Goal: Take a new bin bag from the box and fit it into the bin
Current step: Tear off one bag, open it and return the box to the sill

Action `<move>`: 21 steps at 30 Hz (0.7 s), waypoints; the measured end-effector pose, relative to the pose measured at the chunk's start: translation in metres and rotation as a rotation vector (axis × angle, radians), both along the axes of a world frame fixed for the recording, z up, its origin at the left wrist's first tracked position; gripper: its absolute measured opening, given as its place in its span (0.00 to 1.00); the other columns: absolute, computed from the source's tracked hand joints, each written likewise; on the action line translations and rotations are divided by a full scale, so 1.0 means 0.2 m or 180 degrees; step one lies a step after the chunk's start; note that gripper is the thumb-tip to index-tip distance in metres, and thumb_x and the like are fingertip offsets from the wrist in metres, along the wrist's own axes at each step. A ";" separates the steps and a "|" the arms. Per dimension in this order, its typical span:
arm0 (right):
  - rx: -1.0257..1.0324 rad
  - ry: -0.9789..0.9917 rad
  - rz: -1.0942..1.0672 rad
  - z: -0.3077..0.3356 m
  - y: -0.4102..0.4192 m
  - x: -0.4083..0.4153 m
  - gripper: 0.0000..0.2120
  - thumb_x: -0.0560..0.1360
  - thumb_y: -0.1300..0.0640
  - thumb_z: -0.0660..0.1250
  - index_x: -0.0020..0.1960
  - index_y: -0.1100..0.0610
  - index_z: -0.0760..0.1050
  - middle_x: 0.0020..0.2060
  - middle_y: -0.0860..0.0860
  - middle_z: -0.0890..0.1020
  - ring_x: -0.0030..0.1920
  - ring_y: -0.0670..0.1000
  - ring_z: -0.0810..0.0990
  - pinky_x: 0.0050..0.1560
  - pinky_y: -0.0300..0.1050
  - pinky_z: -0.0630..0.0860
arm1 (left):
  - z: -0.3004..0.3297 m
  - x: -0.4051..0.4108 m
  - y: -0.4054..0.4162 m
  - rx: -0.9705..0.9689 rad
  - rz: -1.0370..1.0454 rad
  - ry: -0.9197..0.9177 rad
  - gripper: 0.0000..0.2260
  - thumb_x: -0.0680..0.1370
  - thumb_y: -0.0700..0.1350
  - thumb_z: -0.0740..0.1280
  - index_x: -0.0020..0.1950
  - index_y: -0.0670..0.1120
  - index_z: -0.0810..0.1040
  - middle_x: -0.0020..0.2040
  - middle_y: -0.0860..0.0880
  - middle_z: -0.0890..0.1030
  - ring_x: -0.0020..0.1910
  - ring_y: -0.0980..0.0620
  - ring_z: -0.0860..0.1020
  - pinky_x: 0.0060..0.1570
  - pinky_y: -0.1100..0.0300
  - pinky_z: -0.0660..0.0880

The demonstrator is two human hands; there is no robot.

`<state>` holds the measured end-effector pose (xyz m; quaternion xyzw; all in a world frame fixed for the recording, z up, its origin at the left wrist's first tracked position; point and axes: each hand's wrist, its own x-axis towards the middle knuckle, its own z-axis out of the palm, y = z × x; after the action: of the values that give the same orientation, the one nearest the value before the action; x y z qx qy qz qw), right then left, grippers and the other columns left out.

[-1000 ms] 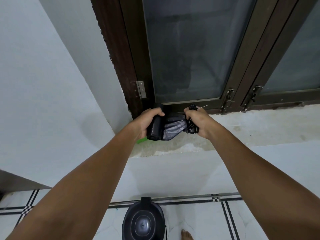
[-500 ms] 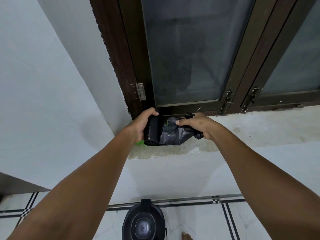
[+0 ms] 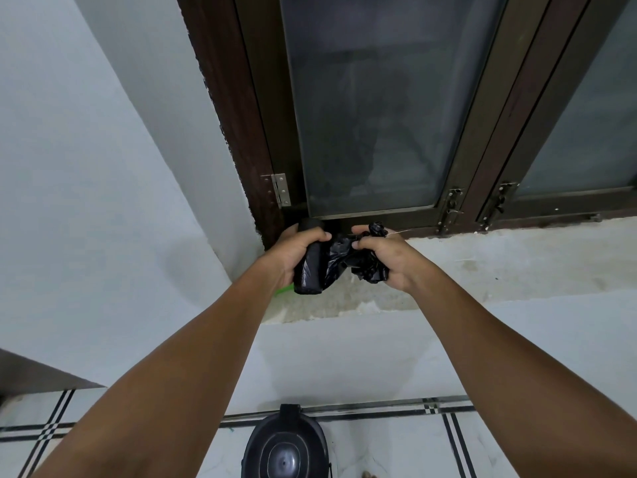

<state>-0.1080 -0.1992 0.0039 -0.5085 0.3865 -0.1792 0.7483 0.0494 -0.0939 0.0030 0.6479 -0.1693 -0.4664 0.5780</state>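
My left hand (image 3: pixel 296 250) grips a black roll of bin bags (image 3: pixel 308 274), held upright above the window sill. My right hand (image 3: pixel 386 257) is closed on the loose end of a black bin bag (image 3: pixel 344 257) that still joins the roll; the plastic is bunched in its fingers. The black bin (image 3: pixel 285 450) with its lid shut stands on the tiled floor below, between my forearms. No box is in view.
A rough concrete window sill (image 3: pixel 482 270) runs under a dark-framed window (image 3: pixel 368 108) with latches (image 3: pixel 451 208). A small green item (image 3: pixel 284 290) peeks out on the sill under my left wrist. White walls at left; a bare toe (image 3: pixel 368 474) shows by the bin.
My right hand has gathered more of the bag into its fist and closed in on the roll; the stretched grey sheet between the hands is now crumpled. The left hand keeps its hold.
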 end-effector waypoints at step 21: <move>0.0183 0.0153 -0.0436 -0.03 0.03 0.05 0.10 0.77 0.60 0.74 0.56 0.62 0.82 0.48 0.60 0.86 0.43 0.59 0.86 0.35 0.48 0.80 | -0.02 -0.14 -0.12 -0.0167 0.0391 -0.0283 0.12 0.76 0.45 0.75 0.57 0.46 0.79 0.54 0.40 0.85 0.50 0.41 0.85 0.51 0.48 0.83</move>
<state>-0.0981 -0.1935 -0.0013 -0.4634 0.4433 -0.2065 0.7390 0.0220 -0.1174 -0.0004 0.6617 -0.1669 -0.3962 0.6143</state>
